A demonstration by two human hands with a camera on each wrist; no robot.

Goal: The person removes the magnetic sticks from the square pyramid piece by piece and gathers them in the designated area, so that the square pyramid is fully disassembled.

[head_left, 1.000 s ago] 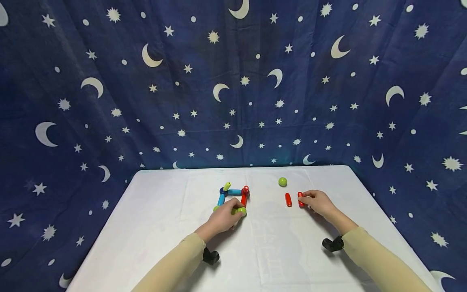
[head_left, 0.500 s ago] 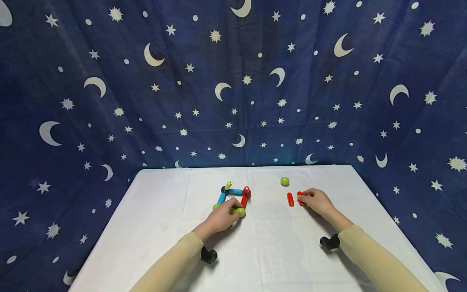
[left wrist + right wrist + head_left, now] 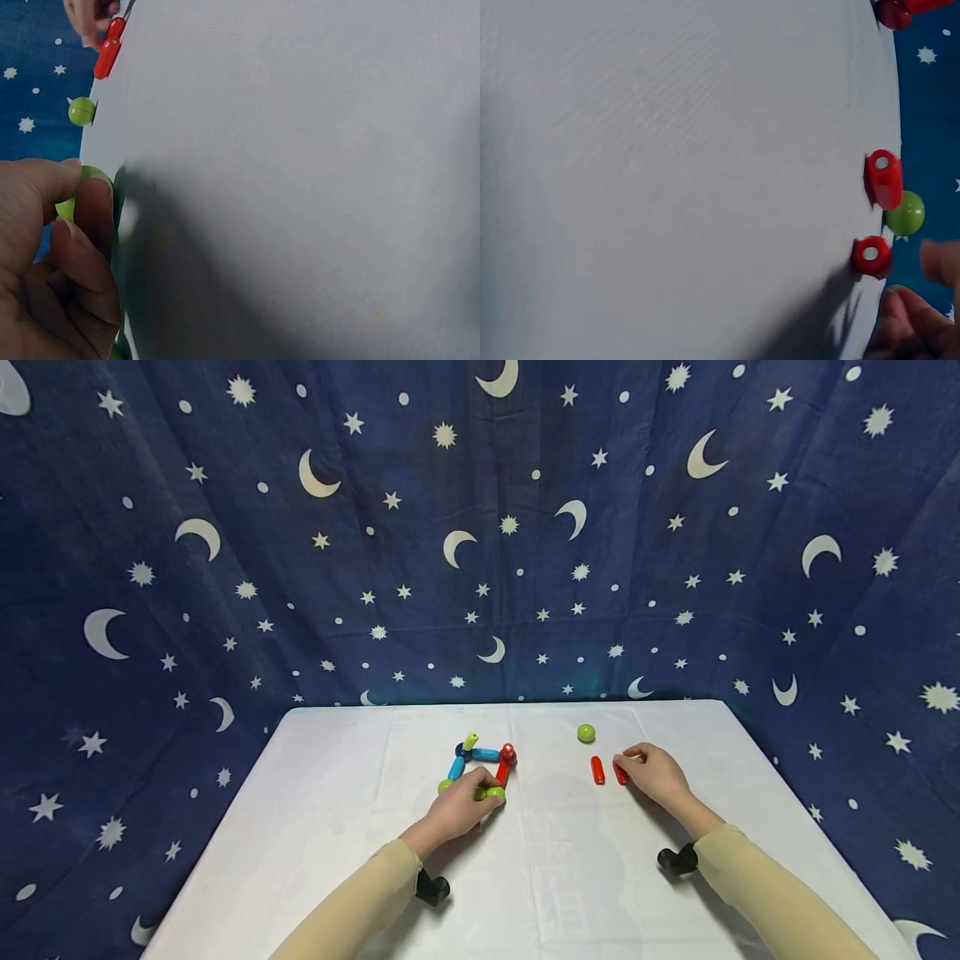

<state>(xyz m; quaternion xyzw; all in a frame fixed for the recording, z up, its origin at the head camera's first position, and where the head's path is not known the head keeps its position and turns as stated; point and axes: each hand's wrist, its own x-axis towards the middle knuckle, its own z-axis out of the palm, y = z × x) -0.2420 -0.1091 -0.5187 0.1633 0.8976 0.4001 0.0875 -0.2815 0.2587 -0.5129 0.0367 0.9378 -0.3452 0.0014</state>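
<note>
There, the left hand (image 3: 459, 808) curled its fingers (image 3: 91, 217) round a green ball (image 3: 495, 792) at the near corner of the rod frame (image 3: 480, 766). The right hand (image 3: 654, 772) pinched a red rod (image 3: 619, 772) lying mid-table (image 3: 315, 827), beside another red rod (image 3: 597, 769).

- No text, label, brand, number or sign can be read in any view.
- The blue backdrop (image 3: 480, 527) bears only printed white moons, stars and dots, no lettering.
</note>
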